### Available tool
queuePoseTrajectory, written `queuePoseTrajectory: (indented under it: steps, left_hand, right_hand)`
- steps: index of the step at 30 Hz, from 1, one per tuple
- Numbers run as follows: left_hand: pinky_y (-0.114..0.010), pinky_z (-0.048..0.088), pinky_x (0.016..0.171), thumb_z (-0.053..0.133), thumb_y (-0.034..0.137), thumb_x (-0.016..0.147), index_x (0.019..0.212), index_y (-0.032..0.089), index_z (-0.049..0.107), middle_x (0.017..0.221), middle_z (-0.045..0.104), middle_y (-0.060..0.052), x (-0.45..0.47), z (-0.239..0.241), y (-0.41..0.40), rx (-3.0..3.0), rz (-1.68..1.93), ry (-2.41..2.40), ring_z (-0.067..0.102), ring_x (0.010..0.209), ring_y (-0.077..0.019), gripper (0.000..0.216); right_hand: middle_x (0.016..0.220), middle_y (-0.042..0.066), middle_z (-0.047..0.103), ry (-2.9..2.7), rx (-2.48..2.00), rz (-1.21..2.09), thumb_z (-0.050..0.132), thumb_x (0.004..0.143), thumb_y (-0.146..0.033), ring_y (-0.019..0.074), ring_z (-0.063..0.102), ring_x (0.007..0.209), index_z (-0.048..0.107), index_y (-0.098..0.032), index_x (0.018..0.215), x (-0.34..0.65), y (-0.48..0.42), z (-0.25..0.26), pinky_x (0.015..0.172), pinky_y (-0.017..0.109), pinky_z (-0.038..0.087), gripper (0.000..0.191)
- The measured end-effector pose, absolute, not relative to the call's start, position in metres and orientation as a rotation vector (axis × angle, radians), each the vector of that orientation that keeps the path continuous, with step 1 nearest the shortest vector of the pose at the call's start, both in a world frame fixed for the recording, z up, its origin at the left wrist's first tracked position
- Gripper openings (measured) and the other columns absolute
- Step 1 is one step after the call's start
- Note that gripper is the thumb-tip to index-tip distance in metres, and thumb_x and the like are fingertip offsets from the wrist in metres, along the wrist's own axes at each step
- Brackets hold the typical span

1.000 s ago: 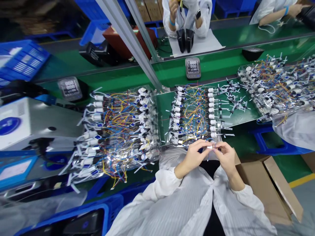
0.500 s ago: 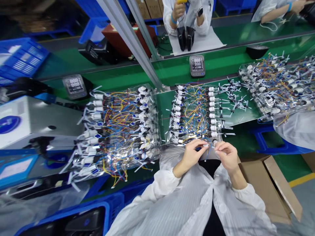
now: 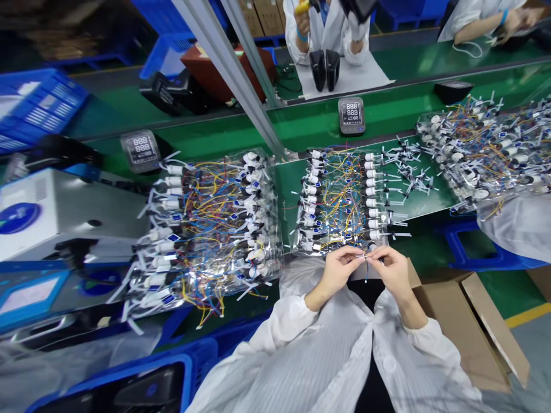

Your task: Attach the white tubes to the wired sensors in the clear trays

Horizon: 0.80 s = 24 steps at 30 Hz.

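In front of my body, my left hand (image 3: 343, 268) is closed, thumb and forefinger pinching thin wires; a dark blue wire end (image 3: 366, 274) hangs below the fingertips. My right hand (image 3: 391, 269) meets it there, its fingertips pinched on a small piece too fine to make out. Just beyond my hands lies a clear plastic sheet with rows of white cylinders (image 3: 371, 191) with black ends and thin white tubes, which look like small pumps. Yellow, blue and red wires (image 3: 340, 195) run between the two rows.
A larger layered stack of wired parts (image 3: 219, 223) lies left, another heap (image 3: 495, 149) right. Loose black-and-white tube pieces (image 3: 415, 169) lie on the green bench. Two display units (image 3: 352, 116) stand at the back. A cardboard box (image 3: 465, 327) is beside me. Co-workers sit opposite.
My right hand has moved left, bringing its fingertips up to those of my left hand. The view has shifted slightly. Opposite, a co-worker has raised a dark object.
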<state>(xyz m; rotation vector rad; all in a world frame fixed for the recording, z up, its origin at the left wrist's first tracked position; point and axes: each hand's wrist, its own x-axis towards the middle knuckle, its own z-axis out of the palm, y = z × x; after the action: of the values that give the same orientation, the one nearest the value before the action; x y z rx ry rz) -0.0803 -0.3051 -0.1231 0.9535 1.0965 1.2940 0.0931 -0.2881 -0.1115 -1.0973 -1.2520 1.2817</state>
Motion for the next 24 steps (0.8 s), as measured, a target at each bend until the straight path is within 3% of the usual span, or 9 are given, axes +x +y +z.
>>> queuePoseTrajectory:
  steps: [9, 15, 24]
  left_hand:
    - [-0.032, 0.063, 0.080, 0.082, 0.026, 0.090, 0.096, 0.019, 0.083, 0.093, 0.081, -0.009, -0.089, -0.113, -0.303, 1.523, 1.398, 1.130, 0.077, 0.085, -0.0188, 0.009]
    - [-0.032, 0.064, 0.078, 0.079, 0.024, 0.093, 0.101, 0.019, 0.083, 0.093, 0.082, -0.009, -0.097, -0.110, -0.302, 1.719, 1.379, 1.088, 0.077, 0.085, -0.0187, 0.010]
    - [-0.032, 0.064, 0.078, 0.084, 0.023, 0.088, 0.095, 0.019, 0.082, 0.090, 0.081, -0.008, -0.094, -0.113, -0.303, 1.561, 1.455, 1.117, 0.077, 0.083, -0.0184, 0.007]
  right_hand:
    - [0.081, 0.005, 0.079, -1.250, -1.138, 1.237, 0.088, 0.082, -0.029, 0.0212, 0.076, 0.080, 0.073, -0.023, 0.076, 0.096, -0.292, -0.116, 0.075, 0.034, 0.061, 0.017]
    - [0.080, 0.005, 0.079, -1.302, -1.134, 1.285, 0.088, 0.081, -0.029, 0.0207, 0.076, 0.079, 0.075, -0.023, 0.076, 0.097, -0.291, -0.111, 0.077, 0.034, 0.062, 0.015]
    - [0.084, 0.003, 0.075, -1.192, -1.013, 1.302, 0.085, 0.084, -0.022, 0.0196, 0.071, 0.084, 0.070, -0.024, 0.081, 0.090, -0.290, -0.119, 0.082, 0.035, 0.058, 0.015]
